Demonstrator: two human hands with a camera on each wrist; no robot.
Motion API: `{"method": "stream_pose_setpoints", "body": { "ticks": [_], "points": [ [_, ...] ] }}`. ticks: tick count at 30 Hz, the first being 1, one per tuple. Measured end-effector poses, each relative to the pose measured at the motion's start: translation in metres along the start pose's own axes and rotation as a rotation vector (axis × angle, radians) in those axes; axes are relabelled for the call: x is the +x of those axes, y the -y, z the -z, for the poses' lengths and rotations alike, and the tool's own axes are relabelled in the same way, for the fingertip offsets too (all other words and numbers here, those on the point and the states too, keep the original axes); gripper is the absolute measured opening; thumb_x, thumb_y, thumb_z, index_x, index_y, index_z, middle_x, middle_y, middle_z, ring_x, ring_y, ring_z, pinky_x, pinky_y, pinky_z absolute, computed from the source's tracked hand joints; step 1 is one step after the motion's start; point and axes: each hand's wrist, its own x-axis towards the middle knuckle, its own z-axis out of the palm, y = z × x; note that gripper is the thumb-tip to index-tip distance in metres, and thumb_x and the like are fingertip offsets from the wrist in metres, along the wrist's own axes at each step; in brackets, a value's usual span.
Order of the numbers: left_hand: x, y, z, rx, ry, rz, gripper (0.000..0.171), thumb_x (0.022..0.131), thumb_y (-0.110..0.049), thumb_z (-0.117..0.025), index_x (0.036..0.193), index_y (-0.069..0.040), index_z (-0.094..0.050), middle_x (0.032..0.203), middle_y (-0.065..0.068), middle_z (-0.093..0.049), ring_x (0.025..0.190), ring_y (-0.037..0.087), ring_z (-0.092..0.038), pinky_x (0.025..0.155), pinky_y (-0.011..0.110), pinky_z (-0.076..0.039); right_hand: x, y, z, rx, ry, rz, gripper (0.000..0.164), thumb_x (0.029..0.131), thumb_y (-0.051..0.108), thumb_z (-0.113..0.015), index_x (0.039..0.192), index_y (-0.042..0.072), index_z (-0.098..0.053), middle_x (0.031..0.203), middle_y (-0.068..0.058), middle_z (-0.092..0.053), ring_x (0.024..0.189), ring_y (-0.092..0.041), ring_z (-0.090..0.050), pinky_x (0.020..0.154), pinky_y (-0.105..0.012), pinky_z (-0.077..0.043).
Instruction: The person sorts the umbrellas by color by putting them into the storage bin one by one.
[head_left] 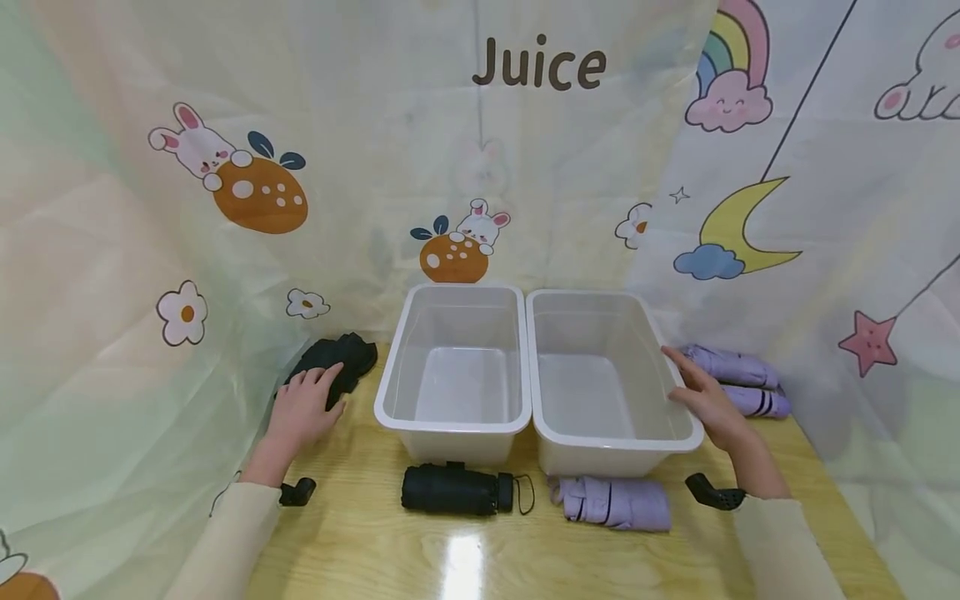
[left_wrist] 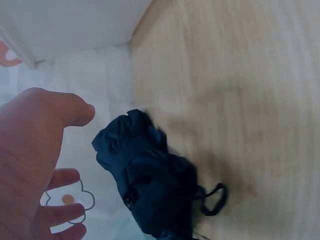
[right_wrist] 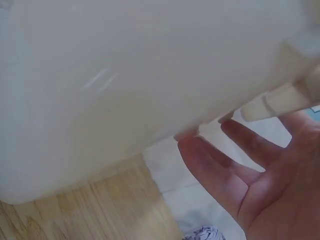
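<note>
My left hand (head_left: 303,408) hovers with fingers spread over a black folded umbrella (head_left: 352,360) at the table's left. In the left wrist view that umbrella (left_wrist: 150,175), with its cord loop, lies beside the hand, and nothing is between the fingers. At the right-hand rim of the right white bin (head_left: 611,446) is my right hand (head_left: 708,400), fingers loosely extended. The right wrist view has the fingertips (right_wrist: 187,137) right at the bin's edge. Beyond this hand lie purple folded umbrellas (head_left: 731,367), partly hidden.
A second white bin (head_left: 450,427) stands beside the right one; the insides of both show bare. In front lie another black folded umbrella (head_left: 450,490) and another purple one (head_left: 618,503) on the wooden table (head_left: 360,550). A printed curtain (head_left: 360,167) encloses the back and sides.
</note>
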Motion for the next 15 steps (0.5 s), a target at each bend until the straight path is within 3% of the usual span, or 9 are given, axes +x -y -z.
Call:
{"method": "stream_pose_setpoints", "body": {
  "ticks": [6, 10, 15],
  "points": [
    [0.03, 0.013, -0.012, -0.053, 0.058, 0.076, 0.072, 0.089, -0.033, -0.067, 0.149, -0.009, -0.035, 0.137, 0.03, -0.04, 0.119, 0.056, -0.036, 0.088, 0.071, -0.031, -0.001, -0.006, 0.002, 0.047, 0.021, 0.062, 0.07, 0.1, 0.005, -0.048, 0.158, 0.017, -0.01, 0.159, -0.022, -0.002, 0.113, -0.01, -0.05, 0.075, -0.034, -0.053],
    [0.039, 0.018, -0.025, -0.133, 0.119, 0.158, 0.079, 0.089, -0.035, -0.067, 0.152, -0.007, -0.028, 0.141, 0.033, -0.033, 0.123, 0.058, -0.03, 0.092, 0.071, -0.028, -0.004, -0.01, 0.0, 0.07, 0.003, 0.084, 0.069, 0.1, 0.003, -0.047, 0.158, 0.015, -0.01, 0.158, -0.024, -0.003, 0.113, -0.009, -0.05, 0.075, -0.032, -0.053],
    [0.048, 0.024, -0.038, -0.138, 0.134, 0.213, 0.088, 0.086, -0.039, -0.068, 0.153, -0.006, -0.021, 0.138, 0.035, -0.032, 0.12, 0.058, -0.033, 0.092, 0.07, -0.029, -0.003, -0.012, -0.003, 0.125, -0.009, 0.104, 0.068, 0.1, 0.0, -0.045, 0.157, 0.014, -0.012, 0.157, -0.02, -0.009, 0.113, -0.011, -0.051, 0.076, -0.033, -0.054]
  ]
}}
